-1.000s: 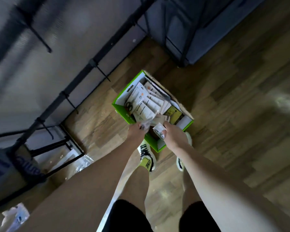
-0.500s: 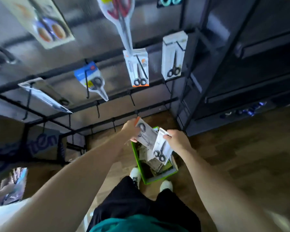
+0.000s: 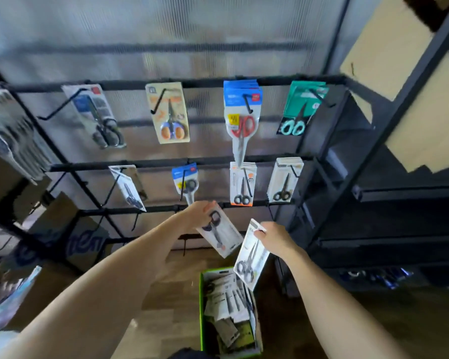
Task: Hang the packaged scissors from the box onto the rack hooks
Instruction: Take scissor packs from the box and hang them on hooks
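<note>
— What's in front?
— A black rack [image 3: 166, 161] with scissor packs on its hooks, above a green box [image 3: 202, 307] of more packs on the floor.
— And the hands?
— The left hand [image 3: 198, 213] grips one scissors pack [image 3: 219, 233]; the right hand [image 3: 274, 238] pinches another pack [image 3: 252, 257] above the box, though its fingers look blurred.

The green box [image 3: 202, 307] is cut by the bottom edge. Motion blur hides the print on both held packs, and the left boxes [image 3: 70, 244] are blurred.
</note>
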`<state>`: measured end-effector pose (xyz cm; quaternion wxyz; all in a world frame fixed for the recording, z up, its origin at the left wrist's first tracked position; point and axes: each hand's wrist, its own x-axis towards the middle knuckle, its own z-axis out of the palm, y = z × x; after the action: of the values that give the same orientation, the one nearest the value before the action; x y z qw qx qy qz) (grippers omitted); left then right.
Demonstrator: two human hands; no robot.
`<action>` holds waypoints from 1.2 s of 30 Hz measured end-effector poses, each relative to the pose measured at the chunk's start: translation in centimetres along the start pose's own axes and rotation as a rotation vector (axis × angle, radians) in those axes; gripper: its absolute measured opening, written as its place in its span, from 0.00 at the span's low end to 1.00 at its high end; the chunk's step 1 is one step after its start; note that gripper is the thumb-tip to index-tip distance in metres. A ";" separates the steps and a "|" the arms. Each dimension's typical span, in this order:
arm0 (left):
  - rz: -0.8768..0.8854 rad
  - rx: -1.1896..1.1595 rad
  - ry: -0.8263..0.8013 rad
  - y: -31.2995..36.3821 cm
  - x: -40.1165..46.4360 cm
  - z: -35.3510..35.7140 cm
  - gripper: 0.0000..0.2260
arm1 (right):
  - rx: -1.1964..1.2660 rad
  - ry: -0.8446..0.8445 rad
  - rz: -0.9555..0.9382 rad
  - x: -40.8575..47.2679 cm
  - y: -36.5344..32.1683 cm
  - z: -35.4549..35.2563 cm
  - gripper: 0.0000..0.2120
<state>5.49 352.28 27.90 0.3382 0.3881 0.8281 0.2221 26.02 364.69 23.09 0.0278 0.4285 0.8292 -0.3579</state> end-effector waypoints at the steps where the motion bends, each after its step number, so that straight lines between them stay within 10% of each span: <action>1: -0.014 -0.019 0.037 -0.1 0.0 -0.3 0.06 | -0.014 0.003 -0.002 0.0 -0.1 0.0 0.15; 11: -0.194 -0.378 -0.001 -2.2 0.1 -0.9 0.22 | -0.047 0.090 0.048 -0.5 -0.3 -0.4 0.11; 16: -0.293 -0.622 -0.094 -4.8 0.7 -0.4 0.13 | -0.007 0.150 0.091 -1.4 -1.3 -0.3 0.08; 31: 0.022 -0.434 -0.586 -5.1 0.2 1.5 0.35 | 0.006 0.258 0.229 -4.5 -3.4 0.9 0.10; 36: 0.063 -0.587 -0.561 -3.7 -0.1 2.7 0.23 | -0.009 0.246 0.236 -4.3 -3.9 1.1 0.10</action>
<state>5.74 350.27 23.80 0.6405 0.3460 0.5927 0.3446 25.60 359.57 26.00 -0.0304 0.5633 0.7718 -0.2934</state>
